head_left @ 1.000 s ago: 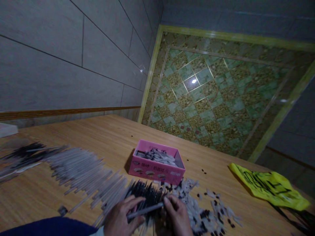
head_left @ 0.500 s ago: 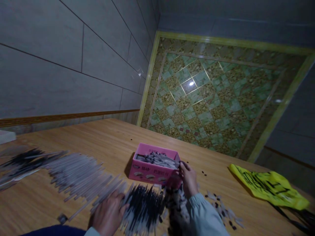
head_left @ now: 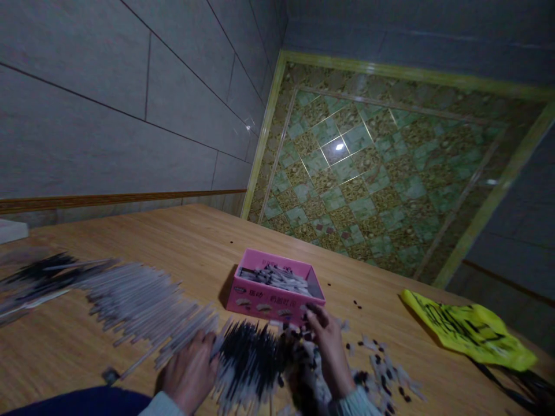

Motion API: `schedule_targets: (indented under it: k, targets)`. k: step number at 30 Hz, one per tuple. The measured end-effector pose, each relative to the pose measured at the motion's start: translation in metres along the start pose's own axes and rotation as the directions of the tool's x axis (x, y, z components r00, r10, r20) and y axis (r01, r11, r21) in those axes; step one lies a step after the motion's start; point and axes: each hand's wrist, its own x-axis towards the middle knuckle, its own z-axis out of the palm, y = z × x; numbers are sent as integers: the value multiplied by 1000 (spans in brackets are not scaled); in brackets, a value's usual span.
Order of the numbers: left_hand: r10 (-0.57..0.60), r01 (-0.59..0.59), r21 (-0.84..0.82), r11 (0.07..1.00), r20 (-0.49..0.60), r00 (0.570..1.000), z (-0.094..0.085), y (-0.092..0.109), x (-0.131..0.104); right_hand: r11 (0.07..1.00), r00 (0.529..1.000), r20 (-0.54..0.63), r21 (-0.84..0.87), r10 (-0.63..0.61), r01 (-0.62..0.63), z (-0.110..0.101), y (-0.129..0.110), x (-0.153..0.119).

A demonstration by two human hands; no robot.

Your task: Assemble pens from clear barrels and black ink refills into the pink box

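Observation:
A pink box (head_left: 269, 300) stands on the wooden table, partly filled with thin grey-white sticks (head_left: 281, 279). My right hand (head_left: 327, 341) is just in front of the box's right front corner, fingers bent and apart, with nothing visible between them. My left hand (head_left: 193, 367) is curled at the right end of a row of pale clear tubes (head_left: 143, 303), its fingertips on the tubes. Between my hands lies a bunch of dark-tipped tubes (head_left: 249, 358). Small black and clear caps (head_left: 314, 358) are heaped below my right hand.
More black and clear pieces (head_left: 385, 370) are scattered on the right. A yellow bag (head_left: 468, 329) with black print lies at the right. Dark tubes (head_left: 47, 274) and a white box corner (head_left: 13, 230) are at the far left, near the wall.
My right hand has left the box's right end and moved down in front of it, its fingers now apart. My left hand has shifted slightly left among the tubes.

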Motion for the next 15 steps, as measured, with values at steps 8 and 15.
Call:
schedule_targets:
  k: [8, 15]
  targets:
    - [5, -4, -32, 999, 34, 999, -9, 1, 1, 744, 952, 291, -656, 92, 129, 8, 36, -53]
    - [-159, 149, -763, 629, 62, 985, 3, 3, 3, 389, 920, 325, -894, 219, 223, 9, 23, -69]
